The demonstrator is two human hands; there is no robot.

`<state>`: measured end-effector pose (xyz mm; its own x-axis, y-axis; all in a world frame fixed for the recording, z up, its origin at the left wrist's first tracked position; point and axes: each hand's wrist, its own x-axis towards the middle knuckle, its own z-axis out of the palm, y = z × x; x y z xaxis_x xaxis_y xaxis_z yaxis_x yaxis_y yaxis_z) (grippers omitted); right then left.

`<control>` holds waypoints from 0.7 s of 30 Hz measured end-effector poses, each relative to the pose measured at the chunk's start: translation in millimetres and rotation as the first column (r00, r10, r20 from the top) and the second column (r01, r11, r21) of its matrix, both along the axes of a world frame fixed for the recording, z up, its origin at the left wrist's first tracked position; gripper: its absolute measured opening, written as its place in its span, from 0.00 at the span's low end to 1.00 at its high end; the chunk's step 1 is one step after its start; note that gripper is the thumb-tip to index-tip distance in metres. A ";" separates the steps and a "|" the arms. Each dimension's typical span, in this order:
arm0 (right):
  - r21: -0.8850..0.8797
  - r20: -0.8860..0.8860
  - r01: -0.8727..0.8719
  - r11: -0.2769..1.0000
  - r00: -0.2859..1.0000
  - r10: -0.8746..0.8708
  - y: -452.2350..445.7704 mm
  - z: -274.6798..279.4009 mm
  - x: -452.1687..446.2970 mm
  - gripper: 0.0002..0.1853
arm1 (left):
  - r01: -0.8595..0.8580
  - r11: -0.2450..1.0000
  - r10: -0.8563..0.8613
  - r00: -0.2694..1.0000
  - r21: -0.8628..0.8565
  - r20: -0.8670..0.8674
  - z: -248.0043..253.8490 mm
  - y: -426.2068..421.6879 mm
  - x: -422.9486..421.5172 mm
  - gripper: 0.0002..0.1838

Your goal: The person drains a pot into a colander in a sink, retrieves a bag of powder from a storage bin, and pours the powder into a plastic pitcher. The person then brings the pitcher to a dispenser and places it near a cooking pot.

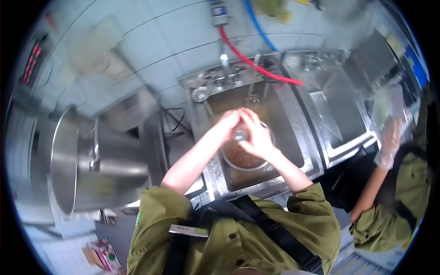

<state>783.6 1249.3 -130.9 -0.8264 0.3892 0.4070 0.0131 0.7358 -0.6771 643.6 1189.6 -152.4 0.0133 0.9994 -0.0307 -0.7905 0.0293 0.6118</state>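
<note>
Head camera view: the left hand point(230, 123) and the right hand point(257, 137) are brought together at their fingertips, closed around a small, shiny, silvery round object point(241, 134). Finger detail is blurred, and the object's material cannot be determined.

The object is located above a round, light-rimmed bowl point(249, 169) containing brown granular material point(243, 156). The bowl is positioned in a rectangular stainless-steel sink basin point(288, 142), toward its near side.

Small round metal containers point(200, 94) are located at the far left corner of the basin. A chrome faucet fitting point(224, 62) is mounted at the far side. A red flexible hose point(256, 67) runs across the far right rim; a blue hose point(259, 27) descends the wall beside it.

To the right is a second stainless-steel basin point(327, 117). Beyond it, a co-worker's hand in a clear plastic glove point(390, 142) is at a translucent plastic item point(387, 107). To the left, a large, deep stainless-steel vessel point(110, 167) lies with its wide rim facing left.
</note>
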 end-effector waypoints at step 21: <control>0.453 -0.706 0.199 0.869 0.676 0.213 -187.8 419.0 -17.1 0.14 | -0.982 -0.119 0.579 -0.189 0.147 -0.793 114.9 -667.9 -151.0 0.14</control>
